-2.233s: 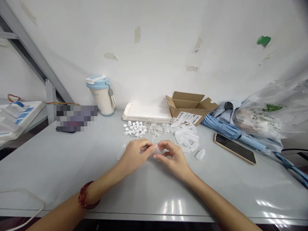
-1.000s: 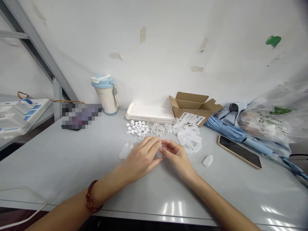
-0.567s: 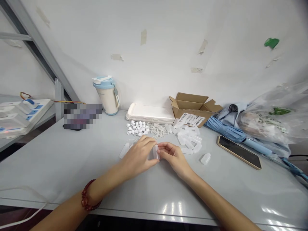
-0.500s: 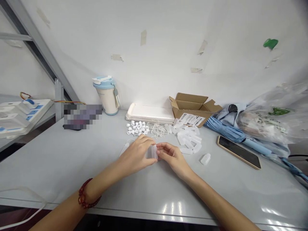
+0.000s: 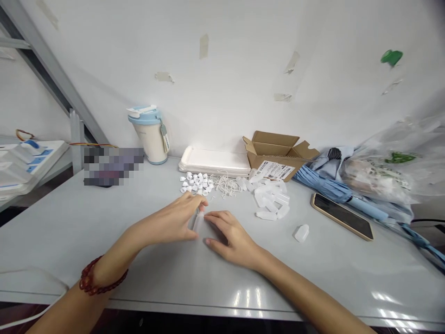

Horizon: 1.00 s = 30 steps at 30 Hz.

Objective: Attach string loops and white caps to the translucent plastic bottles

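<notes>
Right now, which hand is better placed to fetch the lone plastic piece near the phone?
Likely the right hand: it's open and nearer that plastic piece; the left hand is farther off.

Your left hand (image 5: pixel 175 219) hides part of the translucent piece (image 5: pixel 198 222), blurred in outline; you cannot tell whether your right hand (image 5: pixel 236 240) touches it. The dark object (image 5: pixel 113 168) is pixelated beyond recognition. Fine print on the label (image 5: pixel 276 170) of the carton (image 5: pixel 298 164) is too small to read. The left edge crops the white device (image 5: pixel 41 169); the right edge, the plastic bag (image 5: pixel 420 162).
</notes>
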### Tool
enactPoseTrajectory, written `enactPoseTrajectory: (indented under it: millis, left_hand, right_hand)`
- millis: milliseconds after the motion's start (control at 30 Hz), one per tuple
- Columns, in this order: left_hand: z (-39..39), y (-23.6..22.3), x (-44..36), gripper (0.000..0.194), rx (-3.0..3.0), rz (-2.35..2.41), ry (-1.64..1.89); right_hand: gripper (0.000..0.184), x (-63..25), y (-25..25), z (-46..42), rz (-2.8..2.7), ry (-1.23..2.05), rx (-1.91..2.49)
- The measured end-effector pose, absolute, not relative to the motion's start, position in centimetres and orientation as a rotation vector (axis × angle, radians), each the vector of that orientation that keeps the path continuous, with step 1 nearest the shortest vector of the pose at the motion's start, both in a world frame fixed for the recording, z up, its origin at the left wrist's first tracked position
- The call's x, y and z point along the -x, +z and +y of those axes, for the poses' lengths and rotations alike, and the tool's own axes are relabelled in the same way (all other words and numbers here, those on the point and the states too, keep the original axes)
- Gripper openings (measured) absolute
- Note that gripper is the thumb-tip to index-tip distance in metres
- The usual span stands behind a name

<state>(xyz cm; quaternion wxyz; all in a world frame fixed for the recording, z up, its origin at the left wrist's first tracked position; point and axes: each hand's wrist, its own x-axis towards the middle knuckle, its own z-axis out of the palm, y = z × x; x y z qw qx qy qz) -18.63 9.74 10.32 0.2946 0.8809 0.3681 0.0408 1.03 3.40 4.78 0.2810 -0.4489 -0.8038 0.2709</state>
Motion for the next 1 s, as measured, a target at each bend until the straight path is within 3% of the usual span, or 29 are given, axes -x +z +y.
enactPoseTrajectory:
  millis: [433, 900, 1000]
  left_hand:
    - [10.1, 10.3, 19.2, 0.053, -2.321, 1.033, -0.035]
    - [10.5, 10.7, 20.0, 0.056, -2.335, 1.022, 0.031]
    - [10.8, 11.1, 20.0, 0.048, -2.34, 1.071, 0.142]
  right_hand:
    - [0.056, -0.9, 5.0, 2.9, -2.383, 0.593, 1.139]
    - [0.056, -0.9, 5.2, 2.9, -2.415, 0.599, 1.147]
    - [0.056, -0.9, 5.1, 2.9, -2.415, 0.593, 1.138]
